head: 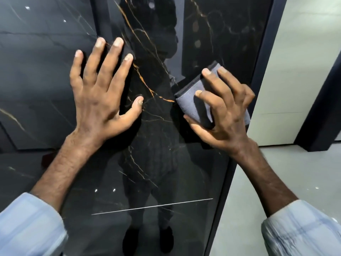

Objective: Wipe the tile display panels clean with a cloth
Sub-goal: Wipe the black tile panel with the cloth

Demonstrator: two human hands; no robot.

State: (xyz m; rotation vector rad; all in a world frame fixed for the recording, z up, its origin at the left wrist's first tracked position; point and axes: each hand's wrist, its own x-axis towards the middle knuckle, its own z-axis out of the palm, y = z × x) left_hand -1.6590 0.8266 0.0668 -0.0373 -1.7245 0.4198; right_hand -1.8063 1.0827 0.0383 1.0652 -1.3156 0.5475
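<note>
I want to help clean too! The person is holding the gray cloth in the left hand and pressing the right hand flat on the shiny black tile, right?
Swapped. The head view shows the right hand holding the gray cloth; the left hand presses flat on the black tile.

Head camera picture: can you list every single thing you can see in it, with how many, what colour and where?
tile panel: one, glossy black with orange and white veins, fills the left and middle
panel frame: one, dark, along the panel's right edge
cloth: one, grey, folded, pressed on the panel right of middle
wall: one, pale, at right
floor: grey, lower right
sleeves: two, light blue, bottom corners
left hand: fingers spread flat on the panel
right hand: fingers curled over the cloth
</note>
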